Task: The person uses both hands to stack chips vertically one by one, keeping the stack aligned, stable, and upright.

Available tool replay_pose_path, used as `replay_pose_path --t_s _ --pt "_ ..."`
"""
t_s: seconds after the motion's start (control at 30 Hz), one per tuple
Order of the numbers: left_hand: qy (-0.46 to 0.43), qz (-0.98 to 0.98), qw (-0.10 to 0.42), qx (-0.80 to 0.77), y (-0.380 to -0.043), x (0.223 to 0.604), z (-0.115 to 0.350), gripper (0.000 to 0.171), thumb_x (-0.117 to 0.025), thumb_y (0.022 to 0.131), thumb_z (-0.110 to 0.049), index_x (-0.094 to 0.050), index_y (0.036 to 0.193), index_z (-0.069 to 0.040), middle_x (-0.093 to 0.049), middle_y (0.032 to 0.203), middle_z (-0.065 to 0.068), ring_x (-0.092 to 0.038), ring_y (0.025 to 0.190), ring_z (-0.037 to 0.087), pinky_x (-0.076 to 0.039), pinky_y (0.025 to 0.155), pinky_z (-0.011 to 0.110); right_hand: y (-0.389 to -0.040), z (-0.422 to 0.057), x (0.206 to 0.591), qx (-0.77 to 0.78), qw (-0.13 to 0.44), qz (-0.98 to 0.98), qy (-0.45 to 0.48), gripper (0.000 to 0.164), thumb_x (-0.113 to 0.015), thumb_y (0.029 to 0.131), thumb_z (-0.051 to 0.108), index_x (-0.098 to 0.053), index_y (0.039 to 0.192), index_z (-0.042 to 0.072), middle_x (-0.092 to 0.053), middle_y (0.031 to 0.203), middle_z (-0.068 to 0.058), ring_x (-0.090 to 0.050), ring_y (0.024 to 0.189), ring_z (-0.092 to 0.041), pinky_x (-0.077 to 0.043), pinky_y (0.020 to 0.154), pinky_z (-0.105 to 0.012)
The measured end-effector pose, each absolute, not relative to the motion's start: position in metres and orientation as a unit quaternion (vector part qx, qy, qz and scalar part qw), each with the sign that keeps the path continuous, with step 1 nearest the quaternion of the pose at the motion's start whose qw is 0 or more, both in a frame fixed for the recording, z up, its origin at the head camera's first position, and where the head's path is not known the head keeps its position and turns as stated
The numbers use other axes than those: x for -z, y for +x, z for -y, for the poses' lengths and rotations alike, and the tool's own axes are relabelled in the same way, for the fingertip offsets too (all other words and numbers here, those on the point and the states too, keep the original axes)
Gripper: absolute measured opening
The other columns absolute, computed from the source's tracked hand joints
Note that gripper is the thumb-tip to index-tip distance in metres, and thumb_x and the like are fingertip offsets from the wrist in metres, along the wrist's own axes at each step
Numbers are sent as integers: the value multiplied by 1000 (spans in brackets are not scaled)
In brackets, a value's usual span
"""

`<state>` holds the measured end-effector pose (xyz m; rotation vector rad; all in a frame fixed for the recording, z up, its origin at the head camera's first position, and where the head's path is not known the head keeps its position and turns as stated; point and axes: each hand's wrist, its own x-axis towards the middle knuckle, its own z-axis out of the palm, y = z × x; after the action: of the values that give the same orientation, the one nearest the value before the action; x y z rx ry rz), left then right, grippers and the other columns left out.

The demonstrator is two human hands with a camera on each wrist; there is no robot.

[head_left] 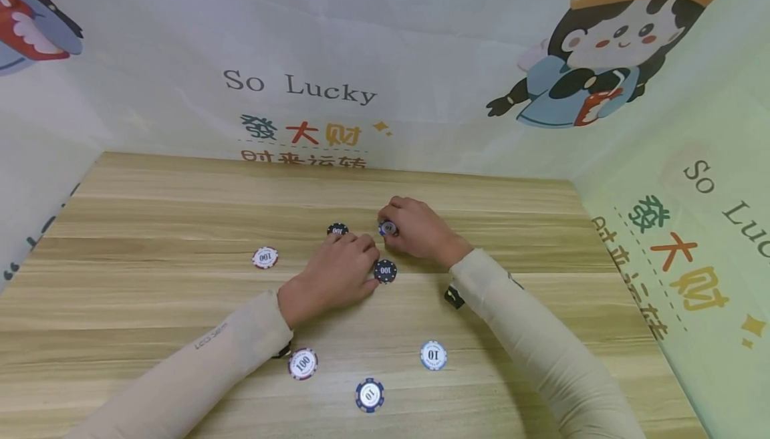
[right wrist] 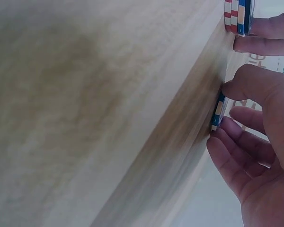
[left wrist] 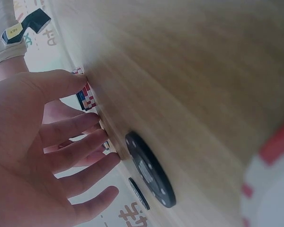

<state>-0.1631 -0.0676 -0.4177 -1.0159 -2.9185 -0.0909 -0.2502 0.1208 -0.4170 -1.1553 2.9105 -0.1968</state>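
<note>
My left hand (head_left: pixel 333 275) is low over the wood-grain table, thumb and index finger at the sides of a small stack of poker chips (left wrist: pixel 89 99). A black 100 chip (head_left: pixel 386 270) tops this stack; red-and-white and blue edges (right wrist: pixel 234 16) show below. Beyond it, my right hand (head_left: pixel 416 228) pinches a blue-edged 10 poker chip (head_left: pixel 388 228) between thumb and fingers. In the right wrist view, that chip (right wrist: pixel 218 112) stands close along the tabletop. Another black 100 chip (head_left: pixel 337 229) lies just past the left fingertips, partly hidden by them.
A red-edged white 100 chip (head_left: pixel 265 258) lies to the left, another (head_left: pixel 303 363) by the left sleeve. Nearer me are a dark-blue 10 chip (head_left: pixel 369 395) and a light-blue 10 chip (head_left: pixel 433 355). A printed cloth (head_left: pixel 421 118) borders the table at the back and sides.
</note>
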Motion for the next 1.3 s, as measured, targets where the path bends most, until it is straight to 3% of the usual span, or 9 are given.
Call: replay_pose_path --t_s 0.5,1.3 --pt "-329 944 27 28 -164 419 67 48 -63 91 -44 -66 122 -8 -60 126 9 -57 113 30 -46 95 51 -239 -126 415 64 -28 -926 -371 28 -68 84 28 -69 108 13 -58 101 1 -56 85 -14 -51 74 -31" --pt "-328 944 36 27 -163 420 67 46 -62 91 -44 -67 121 -9 -61 125 9 -58 111 30 -46 94 51 -218 -135 412 98 -57 -900 -420 32 -69 81 24 -70 108 7 -64 100 -2 -59 82 -13 -52 74 -28"
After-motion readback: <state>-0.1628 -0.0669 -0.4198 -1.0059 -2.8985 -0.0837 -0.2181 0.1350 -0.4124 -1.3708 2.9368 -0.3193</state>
